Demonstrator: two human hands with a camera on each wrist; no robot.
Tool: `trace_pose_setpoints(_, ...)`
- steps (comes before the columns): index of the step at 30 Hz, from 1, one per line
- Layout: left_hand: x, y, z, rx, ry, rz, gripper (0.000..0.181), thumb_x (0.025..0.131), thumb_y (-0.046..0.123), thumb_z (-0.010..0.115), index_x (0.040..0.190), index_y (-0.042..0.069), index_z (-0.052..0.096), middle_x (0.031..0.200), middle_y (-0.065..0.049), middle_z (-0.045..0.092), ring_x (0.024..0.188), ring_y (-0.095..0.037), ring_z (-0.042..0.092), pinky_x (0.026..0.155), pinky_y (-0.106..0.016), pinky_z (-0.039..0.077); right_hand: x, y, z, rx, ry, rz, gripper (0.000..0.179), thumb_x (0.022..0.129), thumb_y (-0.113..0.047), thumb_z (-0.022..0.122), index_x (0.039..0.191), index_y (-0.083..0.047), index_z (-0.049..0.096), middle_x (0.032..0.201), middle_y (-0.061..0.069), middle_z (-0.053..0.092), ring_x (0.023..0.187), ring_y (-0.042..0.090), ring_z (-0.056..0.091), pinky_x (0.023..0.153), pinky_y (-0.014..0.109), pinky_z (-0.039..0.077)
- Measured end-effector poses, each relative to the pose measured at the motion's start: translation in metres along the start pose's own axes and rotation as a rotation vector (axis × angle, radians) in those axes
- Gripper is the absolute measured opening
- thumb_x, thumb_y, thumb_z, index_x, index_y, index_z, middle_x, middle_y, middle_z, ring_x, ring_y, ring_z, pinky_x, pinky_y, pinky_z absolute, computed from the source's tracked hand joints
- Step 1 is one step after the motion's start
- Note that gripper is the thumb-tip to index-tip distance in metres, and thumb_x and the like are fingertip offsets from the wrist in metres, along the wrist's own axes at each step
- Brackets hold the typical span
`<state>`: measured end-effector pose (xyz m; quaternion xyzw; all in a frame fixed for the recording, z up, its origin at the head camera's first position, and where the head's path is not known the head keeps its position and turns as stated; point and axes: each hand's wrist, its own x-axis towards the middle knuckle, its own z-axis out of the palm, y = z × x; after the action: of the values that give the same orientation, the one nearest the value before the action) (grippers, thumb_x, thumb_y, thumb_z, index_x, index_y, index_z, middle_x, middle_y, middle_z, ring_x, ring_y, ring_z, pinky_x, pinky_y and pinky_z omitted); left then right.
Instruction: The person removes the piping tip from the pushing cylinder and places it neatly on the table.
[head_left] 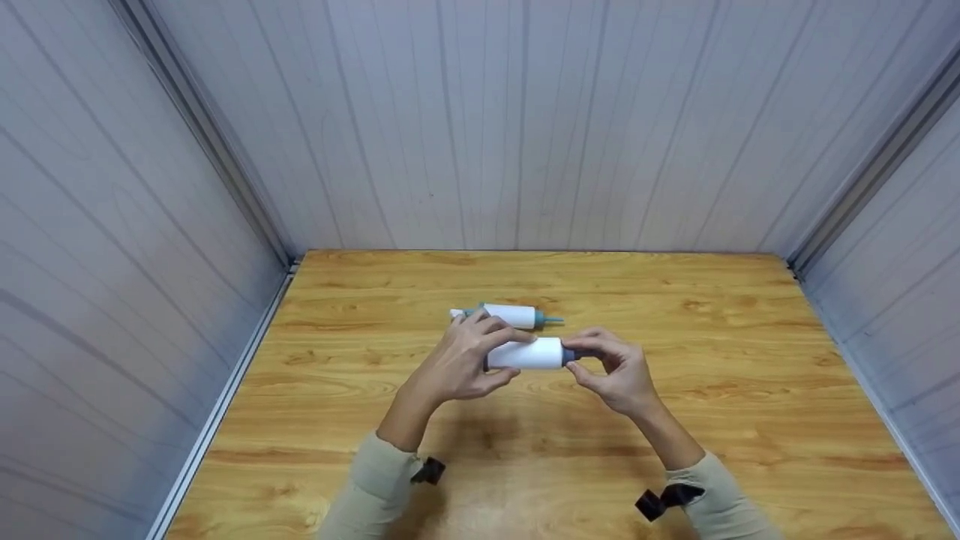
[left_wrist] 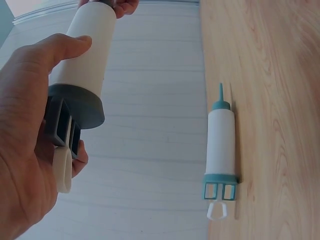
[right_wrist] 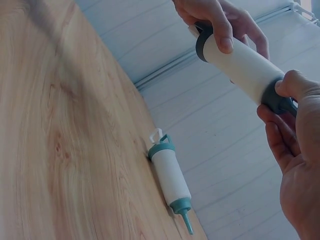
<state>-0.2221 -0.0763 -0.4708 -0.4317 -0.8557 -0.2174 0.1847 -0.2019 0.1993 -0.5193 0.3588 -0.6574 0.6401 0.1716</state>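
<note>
The left hand, at 9 o'clock in the head view, grips the dark-capped white tube, thumb and fingers parted to its width. At 3 o'clock, the right hand pinches the tube's dark nozzle cap between thumb and fingers. Toward 11 o'clock, a teal-capped tube lies on the wooden table.

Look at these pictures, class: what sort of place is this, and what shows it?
Probably a small work booth, though its wider surroundings are out of view: a wood-grain table, pale walls on three sides, and metal-looking strips at the corners.
</note>
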Motion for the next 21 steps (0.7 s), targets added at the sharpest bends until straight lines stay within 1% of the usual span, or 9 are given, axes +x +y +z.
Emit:
trace_pose_setpoints(6, -0.0024, -0.0001, -0.0006, -0.021, -0.009, -0.006, 0.042, 0.088, 0.040, 0.074, 0.128, 0.030, 0.066, 0.119, 0.002, 0.073, 0.105, -0.021, 0.062, 0.083, -0.040, 0.054, 0.0004, -0.0004, -0.0002, -0.010, -0.023, -0.050, 0.036, 0.078, 0.023, 0.069, 0.112, 0.011, 0.070, 0.111, 0.029, 0.065, 0.107, 0.019, 0.070, 0.090, 0.027, 0.060)
trace_pose_setpoints(11, -0.0037, -0.0015, -0.0001, -0.020, 0.002, -0.012, 0.042, 0.087, 0.040, 0.074, 0.127, 0.030, 0.067, 0.118, 0.001, 0.073, 0.103, -0.021, 0.061, 0.081, -0.039, 0.052, 0.0010, -0.0011, 0.0006, -0.015, -0.045, -0.043, 0.035, 0.080, 0.022, 0.068, 0.113, 0.009, 0.070, 0.115, 0.029, 0.063, 0.111, 0.020, 0.068, 0.093, 0.027, 0.059)
trace_pose_setpoints(15, -0.0035, -0.0010, 0.0016, -0.012, 0.010, -0.015, 0.042, 0.087, 0.040, 0.074, 0.127, 0.031, 0.067, 0.118, 0.001, 0.073, 0.105, -0.021, 0.061, 0.084, -0.040, 0.053, 0.0013, -0.0024, 0.0016, -0.003, -0.053, -0.004, 0.037, 0.082, 0.021, 0.067, 0.117, 0.009, 0.066, 0.116, 0.027, 0.062, 0.109, 0.019, 0.068, 0.093, 0.026, 0.059)
trace_pose_setpoints(19, -0.0033, 0.0001, 0.0038, 0.002, 0.027, -0.012, 0.042, 0.087, 0.040, 0.076, 0.127, 0.031, 0.067, 0.119, 0.002, 0.072, 0.109, -0.021, 0.062, 0.089, -0.043, 0.053, 0.0006, -0.0036, 0.0043, -0.007, -0.055, 0.073, 0.038, 0.085, 0.017, 0.065, 0.122, 0.008, 0.060, 0.118, 0.020, 0.061, 0.108, 0.017, 0.067, 0.092, 0.024, 0.058)
trace_pose_setpoints(21, -0.0039, 0.0008, 0.0046, 0.007, 0.038, -0.009, 0.043, 0.086, 0.040, 0.077, 0.127, 0.032, 0.067, 0.118, 0.002, 0.072, 0.110, -0.021, 0.062, 0.090, -0.044, 0.053, -0.0002, -0.0039, 0.0059, -0.009, -0.051, 0.113, 0.036, 0.088, 0.015, 0.063, 0.123, 0.007, 0.058, 0.118, 0.017, 0.061, 0.107, 0.015, 0.066, 0.091, 0.023, 0.058)
